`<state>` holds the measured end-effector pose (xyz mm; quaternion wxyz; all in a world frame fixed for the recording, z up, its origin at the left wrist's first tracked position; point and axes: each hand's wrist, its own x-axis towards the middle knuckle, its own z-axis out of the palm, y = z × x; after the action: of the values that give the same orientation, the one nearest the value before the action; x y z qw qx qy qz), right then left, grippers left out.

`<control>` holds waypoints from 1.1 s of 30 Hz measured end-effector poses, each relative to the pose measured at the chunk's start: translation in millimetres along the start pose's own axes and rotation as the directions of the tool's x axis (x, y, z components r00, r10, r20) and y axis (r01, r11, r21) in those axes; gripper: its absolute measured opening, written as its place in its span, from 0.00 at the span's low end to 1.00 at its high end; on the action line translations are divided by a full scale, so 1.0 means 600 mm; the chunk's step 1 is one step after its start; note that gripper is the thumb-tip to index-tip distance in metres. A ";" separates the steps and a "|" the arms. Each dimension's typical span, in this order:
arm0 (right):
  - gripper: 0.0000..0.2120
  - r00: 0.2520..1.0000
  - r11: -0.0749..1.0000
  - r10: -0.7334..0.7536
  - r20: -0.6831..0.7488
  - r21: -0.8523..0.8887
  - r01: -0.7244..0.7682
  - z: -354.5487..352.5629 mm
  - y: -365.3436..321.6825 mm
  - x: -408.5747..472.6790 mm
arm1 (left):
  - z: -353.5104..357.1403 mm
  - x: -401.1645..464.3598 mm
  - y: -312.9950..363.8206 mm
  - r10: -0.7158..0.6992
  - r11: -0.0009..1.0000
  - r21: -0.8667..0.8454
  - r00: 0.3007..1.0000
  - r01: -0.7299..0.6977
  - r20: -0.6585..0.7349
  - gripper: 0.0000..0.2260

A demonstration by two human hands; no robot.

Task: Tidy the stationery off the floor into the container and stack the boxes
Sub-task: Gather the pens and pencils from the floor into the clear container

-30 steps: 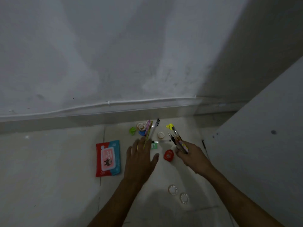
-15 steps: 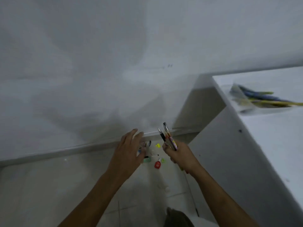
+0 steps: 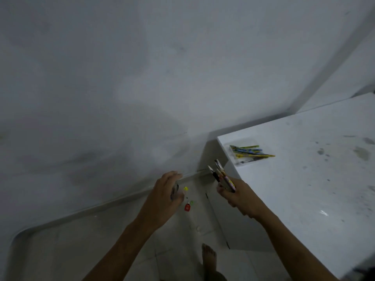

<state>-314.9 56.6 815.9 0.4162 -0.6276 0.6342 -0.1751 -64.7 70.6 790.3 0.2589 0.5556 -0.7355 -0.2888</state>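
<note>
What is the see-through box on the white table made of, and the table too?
The box looks like clear plastic: its walls are see-through and a bit shiny, so the pencils inside show through. The table looks like a hard white board with a smooth, faintly glossy coating, since light glints off it; smudges mark its top. Wood or stone underneath, I cannot tell.

Plain room corner in a home, dimly lit. Bare white wall [image 3: 121, 88], scuffed and smudged, meets pale floor tiles [image 3: 81, 250] along a skirting line. White table [image 3: 304, 189] at right, its top marked with stains. A bare foot [image 3: 209, 258] stands on the tiles. Small stationery bits [image 3: 187, 206] lie scattered on the floor.
</note>
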 end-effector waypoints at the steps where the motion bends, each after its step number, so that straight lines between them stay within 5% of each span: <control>1: 0.05 1.000 1.000 0.022 -0.005 0.020 -0.022 -0.013 0.000 -0.007 | -0.002 0.002 0.009 -0.008 1.000 -0.011 1.000 0.008 0.006 0.19; 13: 0.06 0.961 0.921 0.273 0.041 0.278 -0.274 -0.149 0.106 0.009 | 0.091 0.106 0.081 -0.074 0.992 -0.097 0.995 0.081 0.073 0.18; 20: 0.06 0.878 0.475 0.436 0.200 0.777 -0.413 -0.216 0.181 0.143 | 0.189 0.238 0.109 -0.234 0.959 -0.144 0.967 0.246 0.097 0.17; 28: 0.12 0.806 0.074 0.484 0.341 0.902 -0.426 -0.216 0.206 0.260 | 0.283 0.354 0.107 -0.405 0.885 -0.148 0.887 0.441 0.222 0.18; 30: 0.12 0.802 0.048 0.473 0.366 0.898 -0.438 -0.211 0.205 0.272 | 0.295 0.367 0.105 -0.429 0.873 -0.126 0.865 0.471 0.260 0.19; 33: 0.12 0.823 0.196 0.450 0.346 0.861 -0.469 -0.213 0.210 0.274 | 0.309 0.378 0.101 -0.395 0.906 -0.058 0.886 0.420 0.242 0.18</control>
<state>-470.5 -117.9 747.1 0.7306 -0.0653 0.5753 -0.3618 -291.5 -110.5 717.3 0.1373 0.6467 -0.6099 -0.4371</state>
